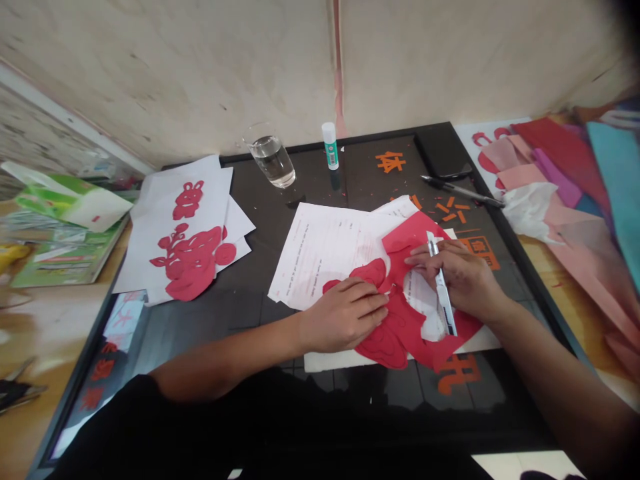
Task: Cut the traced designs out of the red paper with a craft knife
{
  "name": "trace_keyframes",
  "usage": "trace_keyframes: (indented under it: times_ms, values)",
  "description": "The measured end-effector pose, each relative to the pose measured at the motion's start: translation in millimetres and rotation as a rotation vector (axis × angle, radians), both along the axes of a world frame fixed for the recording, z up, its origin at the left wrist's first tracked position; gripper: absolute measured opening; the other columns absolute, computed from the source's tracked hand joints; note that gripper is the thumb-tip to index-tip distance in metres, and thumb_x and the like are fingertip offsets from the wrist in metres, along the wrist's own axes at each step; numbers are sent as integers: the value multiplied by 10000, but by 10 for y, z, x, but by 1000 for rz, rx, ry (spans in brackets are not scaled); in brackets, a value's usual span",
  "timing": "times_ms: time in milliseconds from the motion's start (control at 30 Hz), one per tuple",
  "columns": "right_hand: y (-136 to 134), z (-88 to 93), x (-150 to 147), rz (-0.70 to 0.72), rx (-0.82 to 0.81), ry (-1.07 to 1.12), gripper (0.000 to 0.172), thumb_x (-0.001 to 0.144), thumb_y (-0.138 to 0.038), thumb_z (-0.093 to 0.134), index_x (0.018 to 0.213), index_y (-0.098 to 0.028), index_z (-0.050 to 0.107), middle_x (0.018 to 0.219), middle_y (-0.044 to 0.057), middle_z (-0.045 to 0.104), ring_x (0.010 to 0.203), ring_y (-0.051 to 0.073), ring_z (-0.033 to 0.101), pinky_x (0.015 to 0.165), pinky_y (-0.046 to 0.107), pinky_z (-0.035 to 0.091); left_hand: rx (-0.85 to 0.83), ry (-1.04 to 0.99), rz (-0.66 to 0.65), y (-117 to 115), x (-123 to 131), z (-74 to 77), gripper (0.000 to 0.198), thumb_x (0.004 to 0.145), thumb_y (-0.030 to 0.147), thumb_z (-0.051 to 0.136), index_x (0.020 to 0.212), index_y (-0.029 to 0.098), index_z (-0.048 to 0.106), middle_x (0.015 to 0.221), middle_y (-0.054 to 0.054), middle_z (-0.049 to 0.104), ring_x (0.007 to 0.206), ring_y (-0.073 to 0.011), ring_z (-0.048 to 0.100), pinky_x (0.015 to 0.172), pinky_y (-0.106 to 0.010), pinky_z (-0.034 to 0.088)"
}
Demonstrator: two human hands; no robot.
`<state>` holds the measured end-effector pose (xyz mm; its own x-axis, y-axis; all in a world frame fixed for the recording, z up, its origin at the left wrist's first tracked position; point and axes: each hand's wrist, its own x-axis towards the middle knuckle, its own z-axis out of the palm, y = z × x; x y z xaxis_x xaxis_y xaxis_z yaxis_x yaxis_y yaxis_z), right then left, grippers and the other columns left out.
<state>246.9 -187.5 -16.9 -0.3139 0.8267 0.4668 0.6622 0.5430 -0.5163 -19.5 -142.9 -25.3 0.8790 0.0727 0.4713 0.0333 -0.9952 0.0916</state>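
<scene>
My left hand (345, 313) lies palm down, fingers stretched out, on a red paper (387, 337) with curved cut edges and drawn lines. In my right hand (463, 277) is a slim silver-white utility knife (442, 293), gripped between thumb and fingers above the red paper's right part. A cut-out opening there shows the white paper below. Where the blade tip lies exactly is hard to make out. Beneath the red paper spread white sheets with printed lines (320, 247).
A glass of water (273, 160) and a glue stick (330, 147) stand near the wall. Left are white sheets (145, 233) bearing red paper-cuts (195, 260). On the right lie a pen (465, 190), orange cut-out characters (390, 161) and coloured papers (565, 173). The black tabletop (225, 333) is glossy.
</scene>
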Motion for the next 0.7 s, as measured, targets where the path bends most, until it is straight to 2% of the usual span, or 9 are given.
trace_keyframes:
  times_ms: [167, 267, 333, 433, 600, 700]
  values:
    - [15, -37, -4, 43, -34, -44, 214, 806, -77, 608, 773, -257, 497, 1039, 34, 744, 1035, 268, 669, 873, 447, 483, 91, 100, -15, -21, 5, 18, 289, 935, 201, 531, 1171, 92, 659, 1257, -100, 657, 1063, -244, 574, 927, -395, 458]
    - [35, -95, -18, 43, 9, -83, 208, 798, -65, 599, 782, -247, 500, 985, 39, 748, 950, 254, 683, 836, 433, 480, 83, 137, 18, -33, 4, -3, 317, 937, 228, 525, 1194, 86, 645, 1299, -119, 628, 1083, -264, 567, 924, -409, 447]
    - [40, -116, -25, 13, 51, -107, 210, 801, -58, 588, 778, -250, 507, 898, 13, 748, 849, 230, 690, 820, 420, 473, 81, 124, 35, -38, -4, -28, 315, 934, 249, 530, 1176, 85, 651, 1297, -127, 627, 1088, -272, 566, 931, -419, 442]
    - [33, -112, -38, -19, 112, -167, 222, 806, -39, 564, 753, -247, 506, 856, -3, 745, 804, 212, 693, 843, 417, 458, 80, 63, 45, -38, -22, -55, 272, 921, 268, 555, 1094, 96, 677, 1230, -119, 661, 1071, -263, 571, 946, -421, 438]
    - [-8, -91, -56, -79, 238, -224, 242, 813, -39, 597, 760, -246, 485, 912, -8, 756, 853, 215, 701, 877, 425, 451, 123, -63, 53, -21, -48, -31, 159, 895, 244, 602, 974, 144, 696, 1114, -49, 706, 1003, -213, 584, 924, -377, 444]
    - [-40, -71, -43, -105, 195, -234, 246, 822, -62, 619, 789, -268, 490, 954, -5, 757, 905, 236, 694, 910, 456, 435, 122, -49, 73, -5, -42, -12, 189, 917, 283, 587, 985, 142, 694, 1091, -46, 708, 983, -210, 586, 908, -373, 448]
